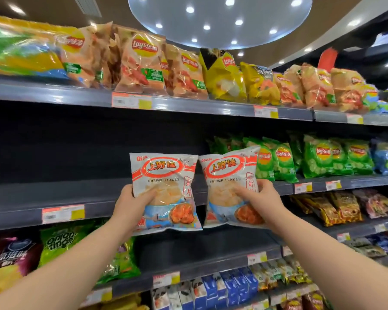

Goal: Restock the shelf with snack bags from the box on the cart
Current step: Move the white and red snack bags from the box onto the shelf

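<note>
I hold two white shrimp flakes bags with red oval logos upright in front of the shelves. My left hand (pixel 130 205) grips the left shrimp flakes bag (pixel 166 175) by its lower left side. My right hand (pixel 261 198) grips the right shrimp flakes bag (pixel 226 173) by its lower right side. The two bags touch edge to edge. Behind them runs the dark middle shelf (pixel 87 193), bare on its left and centre stretch. The box and the cart are out of view.
Green Lay's bags (pixel 318 157) fill the middle shelf's right part. Orange and yellow Lay's bags (pixel 141 61) line the top shelf. Green onion rings bags (pixel 61 240) stand lower left, dark snack packs (pixel 341 206) lower right, and blue and white packs (pixel 224 285) at the bottom.
</note>
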`<state>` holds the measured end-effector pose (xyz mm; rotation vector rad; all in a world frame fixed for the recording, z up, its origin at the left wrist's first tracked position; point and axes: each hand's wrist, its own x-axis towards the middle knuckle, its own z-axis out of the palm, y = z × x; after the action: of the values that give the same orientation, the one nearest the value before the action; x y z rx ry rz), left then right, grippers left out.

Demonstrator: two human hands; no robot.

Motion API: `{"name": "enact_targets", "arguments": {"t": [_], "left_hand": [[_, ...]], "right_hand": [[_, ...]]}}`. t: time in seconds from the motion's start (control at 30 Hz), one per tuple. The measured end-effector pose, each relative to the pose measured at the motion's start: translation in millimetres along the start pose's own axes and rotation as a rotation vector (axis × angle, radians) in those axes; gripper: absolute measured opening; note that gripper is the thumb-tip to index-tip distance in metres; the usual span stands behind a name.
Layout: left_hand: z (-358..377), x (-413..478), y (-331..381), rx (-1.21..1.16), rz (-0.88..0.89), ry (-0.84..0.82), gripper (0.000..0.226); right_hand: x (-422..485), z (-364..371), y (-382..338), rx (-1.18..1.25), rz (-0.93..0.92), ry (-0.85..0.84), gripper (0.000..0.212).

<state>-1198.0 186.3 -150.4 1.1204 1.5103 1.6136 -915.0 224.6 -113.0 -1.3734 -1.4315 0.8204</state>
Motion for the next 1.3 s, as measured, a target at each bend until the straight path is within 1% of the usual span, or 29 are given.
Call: {"name": "enact_targets", "arguments": {"t": [0.03,0.07,0.13,0.17,0.23,0.3,0.33,0.43,0.5,0.6,0.63,0.77,0.8,0.87,0.97,1.03,1.1,1.17,1.23,1.3], "left_hand": [[-1.3,14.3,1.1,0.004,0.022,-0.001,0.022],[-3.0,27.5,2.1,0.017,0.043,0.003,0.022],[-6.5,52.0,0.6,0.026,0.049,0.015,0.037],[-8.1,62.5,-1.1,0.033,0.045,0.027,0.043],[-10.2,80.2,-3.7,0.043,0.03,0.053,0.048],[-9.5,96.5,-5.1,0.055,0.029,0.069,0.049],[-8.4,103.0,-3.7,0.051,0.03,0.078,0.048],[-4.3,123.9,-3.1,0.012,0.035,0.113,0.047],[-1.2,137.2,-4.3,0.018,0.029,0.136,0.042],[3.1,158.4,-5.8,0.02,0.023,0.187,0.039],[4.2,165.6,-6.3,0.014,0.018,0.197,0.042],[9.9,193.2,-9.2,-0.003,0.006,0.223,0.05],[11.8,200.8,-9.9,-0.008,0.003,0.224,0.051],[17.8,214.1,-10.8,-0.032,0.003,0.219,0.051],[29.7,227.2,-14.1,-0.083,-0.004,0.217,0.041],[35.8,234.3,-18.6,-0.087,-0.002,0.224,0.037],[39.8,241.3,-21.9,-0.059,0.0,0.217,0.038],[41.7,248.2,-23.3,-0.032,-0.002,0.224,0.039],[42.7,253.4,-23.8,-0.029,0.002,0.241,0.036],[43.8,258.3,-24.8,-0.031,-0.001,0.252,0.035]], "right_hand": [[13.3,7.3,-0.9,0.011,-0.002,0.007,0.066],[24.8,14.2,-2.2,0.012,-0.007,0.016,0.065],[50.3,27.0,-0.6,0.031,0.012,0.031,0.061],[63.1,33.2,0.4,0.052,0.029,0.034,0.063],[84.3,44.7,-0.5,0.072,0.049,0.033,0.071],[105.7,54.4,-1.3,0.088,0.048,0.023,0.081],[116.1,59.4,-2.6,0.11,0.045,0.017,0.082],[152.2,74.8,-5.2,0.14,0.034,0.014,0.078],[177.4,84.4,-5.7,0.133,0.023,0.01,0.077],[215.8,97.6,-2.6,0.176,0.009,-0.007,0.066],[227.9,101.7,-1.8,0.184,0.015,-0.011,0.067],[273.0,115.9,3.0,0.177,0.052,-0.025,0.089],[285.1,119.0,6.3,0.19,0.057,-0.046,0.09],[304.9,124.6,11.8,0.211,0.05,-0.103,0.082],[329.3,133.0,17.5,0.192,0.006,-0.158,0.066],[343.9,137.5,21.3,0.211,0.003,-0.18,0.064],[356.6,141.6,25.9,0.287,0.01,-0.221,0.061],[366.1,145.6,28.3,0.32,-0.012,-0.269,0.048],[376.0,150.2,30.9,0.303,-0.046,-0.301,0.036],[385.0,154.4,32.7,0.312,-0.049,-0.313,0.036]]}}
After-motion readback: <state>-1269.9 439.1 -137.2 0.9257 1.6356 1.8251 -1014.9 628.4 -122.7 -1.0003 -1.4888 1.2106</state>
